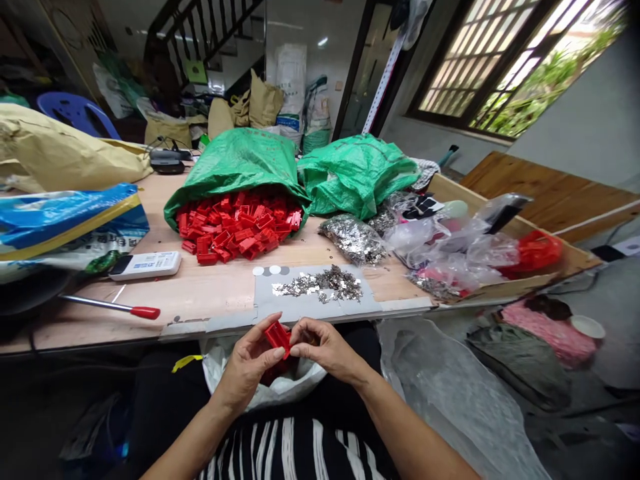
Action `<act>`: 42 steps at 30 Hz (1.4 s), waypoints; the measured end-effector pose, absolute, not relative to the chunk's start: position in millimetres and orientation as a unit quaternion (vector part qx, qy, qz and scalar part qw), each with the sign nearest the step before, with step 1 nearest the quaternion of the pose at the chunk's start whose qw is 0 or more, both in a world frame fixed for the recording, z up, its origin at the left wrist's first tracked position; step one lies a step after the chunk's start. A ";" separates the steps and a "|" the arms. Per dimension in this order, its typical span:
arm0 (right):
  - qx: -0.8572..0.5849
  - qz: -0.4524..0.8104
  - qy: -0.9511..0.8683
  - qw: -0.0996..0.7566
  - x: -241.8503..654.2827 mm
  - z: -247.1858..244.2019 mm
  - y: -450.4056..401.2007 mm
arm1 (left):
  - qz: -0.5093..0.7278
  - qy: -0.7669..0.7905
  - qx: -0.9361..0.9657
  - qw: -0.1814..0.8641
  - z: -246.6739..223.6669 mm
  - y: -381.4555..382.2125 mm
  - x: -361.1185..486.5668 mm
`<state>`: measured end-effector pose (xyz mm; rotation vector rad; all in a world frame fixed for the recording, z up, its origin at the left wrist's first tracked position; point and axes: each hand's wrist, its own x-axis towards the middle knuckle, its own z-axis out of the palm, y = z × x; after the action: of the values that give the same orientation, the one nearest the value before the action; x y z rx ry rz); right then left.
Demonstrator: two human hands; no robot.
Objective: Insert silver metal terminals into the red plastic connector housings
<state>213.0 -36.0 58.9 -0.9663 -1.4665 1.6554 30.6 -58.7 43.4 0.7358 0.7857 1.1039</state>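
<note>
Between thumb and fingers, my left hand [255,357] grips a red plastic part [277,337], a small hollow block. The thumb and fingertips of my right hand [320,343] are pinched together at its right edge; anything small between them is hidden. Both hands are above a white bag [260,397] on my lap, with red showing inside. Just beyond, a heap of small metal pieces [325,283] lies on a grey sheet [265,303] at the table's edge. Many similar red parts [240,227] spill from a green woven sack [240,157].
A second green sack [355,170] and a clear bag of metal pieces [353,239] stand behind the sheet. To the right is a shallow box [493,290] holding plastic bags. On the left lie a red-handled tool [145,312] and a white device [150,265].
</note>
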 end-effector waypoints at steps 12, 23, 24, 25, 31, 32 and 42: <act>-0.367 0.655 -0.552 0.363 214.8 57.2 -34.3 | 0.489 0.356 0.433 0.668 37.8 -60.0 27.1; -0.377 0.632 -0.569 0.369 214.5 59.8 -36.4 | 0.493 0.360 0.424 0.669 41.3 -58.5 28.1; -0.378 0.628 -0.572 0.369 214.5 59.8 -36.6 | 0.495 0.360 0.418 0.671 41.3 -58.5 28.3; -0.379 0.624 -0.575 0.370 214.6 59.5 -36.8 | 0.496 0.360 0.413 0.674 41.2 -58.5 28.3; -0.399 0.580 -0.604 0.373 214.0 57.5 -38.8 | 0.501 0.352 0.390 0.688 40.7 -59.0 28.1; -0.403 0.569 -0.612 0.373 213.8 58.0 -39.2 | 0.501 0.351 0.388 0.689 40.4 -59.0 28.0; -0.400 0.408 -0.734 0.368 212.3 60.2 -40.6 | 0.497 0.350 0.377 0.699 38.6 -58.7 28.5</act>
<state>212.3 -40.6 60.2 -1.0261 -1.8844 1.0488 28.5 -58.7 38.6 0.8395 0.7802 1.1082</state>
